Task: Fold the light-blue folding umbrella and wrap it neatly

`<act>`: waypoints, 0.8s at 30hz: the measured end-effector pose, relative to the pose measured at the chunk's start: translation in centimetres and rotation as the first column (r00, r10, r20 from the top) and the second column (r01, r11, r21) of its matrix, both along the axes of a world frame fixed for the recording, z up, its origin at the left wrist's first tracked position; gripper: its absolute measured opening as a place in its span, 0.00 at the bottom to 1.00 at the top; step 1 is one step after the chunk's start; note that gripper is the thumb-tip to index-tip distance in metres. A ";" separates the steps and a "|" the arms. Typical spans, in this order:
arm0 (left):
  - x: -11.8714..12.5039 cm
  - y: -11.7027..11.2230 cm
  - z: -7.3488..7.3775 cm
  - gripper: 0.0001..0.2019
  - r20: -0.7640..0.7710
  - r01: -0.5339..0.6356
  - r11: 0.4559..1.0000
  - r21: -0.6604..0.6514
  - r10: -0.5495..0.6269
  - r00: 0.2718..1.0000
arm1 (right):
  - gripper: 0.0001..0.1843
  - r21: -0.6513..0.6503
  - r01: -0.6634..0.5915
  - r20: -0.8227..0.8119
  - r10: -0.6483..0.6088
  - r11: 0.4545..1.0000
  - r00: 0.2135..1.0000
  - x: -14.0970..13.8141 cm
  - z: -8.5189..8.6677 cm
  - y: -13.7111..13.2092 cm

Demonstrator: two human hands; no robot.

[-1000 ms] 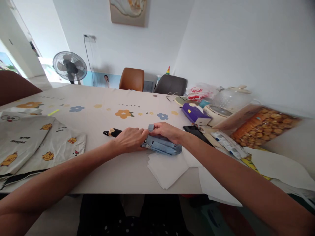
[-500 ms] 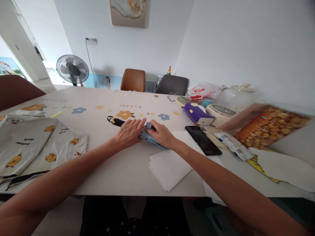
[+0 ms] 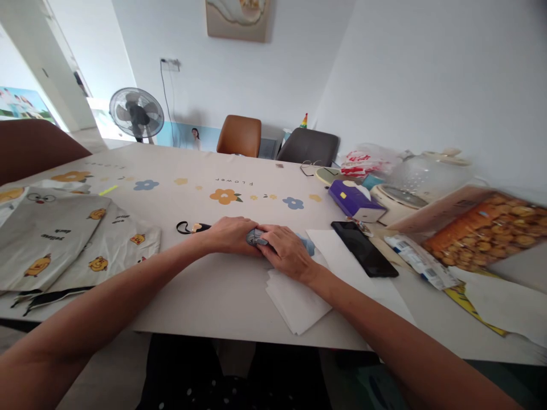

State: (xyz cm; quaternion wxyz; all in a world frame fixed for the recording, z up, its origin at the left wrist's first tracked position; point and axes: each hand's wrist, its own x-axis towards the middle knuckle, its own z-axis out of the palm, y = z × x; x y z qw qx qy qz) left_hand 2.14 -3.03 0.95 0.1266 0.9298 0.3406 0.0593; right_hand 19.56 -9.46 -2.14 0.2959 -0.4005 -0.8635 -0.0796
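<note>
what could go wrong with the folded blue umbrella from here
The folded umbrella might loosen or slip if the left hand or right hand relaxes its grip. The right forearm extends over white papers and could drag them along if it swings.

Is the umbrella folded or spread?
Folded: the umbrella shows its blue fabric in a narrow bundle, gripped by the left hand and right hand.

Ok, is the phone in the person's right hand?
No, the right hand is on the blue folded umbrella, while the phone lies apart from it near the purple tissue box.
</note>
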 end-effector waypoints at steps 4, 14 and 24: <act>0.1 -0.3 -0.3 0.21 0.023 0.012 1.000 0.028 -0.012 1.000 | 0.05 -0.085 0.034 -0.118 -0.044 0.996 0.992 -0.4 0.4 0.0; 0.1 -0.3 0.1 0.22 -0.049 -0.017 0.999 0.039 0.019 0.999 | 0.06 -0.480 0.085 -0.440 -0.323 0.873 0.838 -0.7 1.3 0.8; 0.2 -0.2 -0.2 0.23 -0.100 -0.024 0.996 0.082 0.033 0.994 | 0.06 -0.743 -0.089 -0.490 -0.449 0.663 0.747 -0.4 2.9 2.4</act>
